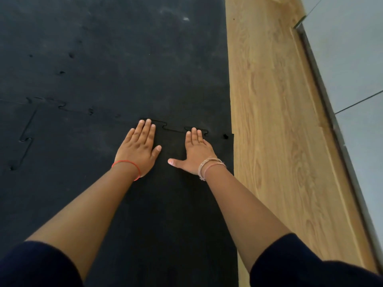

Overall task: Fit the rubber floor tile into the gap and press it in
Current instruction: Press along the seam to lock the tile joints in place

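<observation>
A black rubber floor tile (172, 195) lies on the floor below me, its far edge a jigsaw seam (174, 128) meeting the neighbouring black tile (124, 59). My left hand (137, 149) rests flat, palm down, on the tile's far left part, fingertips at the seam. My right hand (196, 153) is also flat on the tile, fingers spread, thumb pointing left, fingertips touching the seam. Neither hand grips anything. A small dark hole (225, 136) shows at the tile's far right corner.
More black interlocking tiles (51, 141) cover the floor to the left, with another jigsaw seam (26, 139). A wood-grain strip (279, 121) runs along the tile's right edge. Beyond it are a metal rail (335, 125) and grey floor (356, 69).
</observation>
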A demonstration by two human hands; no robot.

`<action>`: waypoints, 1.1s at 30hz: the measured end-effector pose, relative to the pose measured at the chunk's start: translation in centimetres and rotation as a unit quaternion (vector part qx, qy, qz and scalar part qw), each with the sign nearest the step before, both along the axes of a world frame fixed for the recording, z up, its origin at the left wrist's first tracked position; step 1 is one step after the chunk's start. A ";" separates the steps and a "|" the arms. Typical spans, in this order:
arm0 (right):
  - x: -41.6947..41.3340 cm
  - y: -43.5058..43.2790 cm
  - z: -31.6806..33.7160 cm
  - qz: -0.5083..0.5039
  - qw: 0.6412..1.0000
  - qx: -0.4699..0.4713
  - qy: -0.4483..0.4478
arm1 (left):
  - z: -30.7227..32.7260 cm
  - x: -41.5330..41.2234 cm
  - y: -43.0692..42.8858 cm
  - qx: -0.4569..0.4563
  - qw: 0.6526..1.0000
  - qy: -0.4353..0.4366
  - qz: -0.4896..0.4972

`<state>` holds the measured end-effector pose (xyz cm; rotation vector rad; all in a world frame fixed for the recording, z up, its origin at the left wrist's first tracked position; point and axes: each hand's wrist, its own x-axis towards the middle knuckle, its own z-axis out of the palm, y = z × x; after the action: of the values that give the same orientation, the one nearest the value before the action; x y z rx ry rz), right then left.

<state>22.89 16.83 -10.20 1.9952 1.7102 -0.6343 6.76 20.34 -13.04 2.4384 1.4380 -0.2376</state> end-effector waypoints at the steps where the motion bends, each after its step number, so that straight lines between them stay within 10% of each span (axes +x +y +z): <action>1: 0.2 0.3 0.3 -0.006 1.000 -0.005 0.015 | 0.1 0.0 0.1 -0.005 1.000 0.006 -0.001; 5: 2.2 0.1 0.9 -0.051 0.992 0.030 0.108 | 0.7 0.4 0.8 -0.054 0.998 0.038 0.001; 9: 4.8 -5.5 -1.3 -0.111 0.986 0.124 0.012 | 0.9 2.0 -0.3 -0.051 0.998 0.038 -0.002; 25: 6.5 -2.4 0.2 -0.098 0.992 -0.036 -0.068 | -0.6 4.5 -1.3 -0.012 1.000 0.013 -0.009; 33: 5.5 -5.4 0.0 -0.142 0.988 0.056 -0.028 | 0.0 4.2 -0.7 -0.065 0.997 0.027 -0.030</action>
<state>28.38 11.43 -10.22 2.3378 1.4713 -0.5764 10.99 19.66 -13.09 2.3887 1.3284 -0.4014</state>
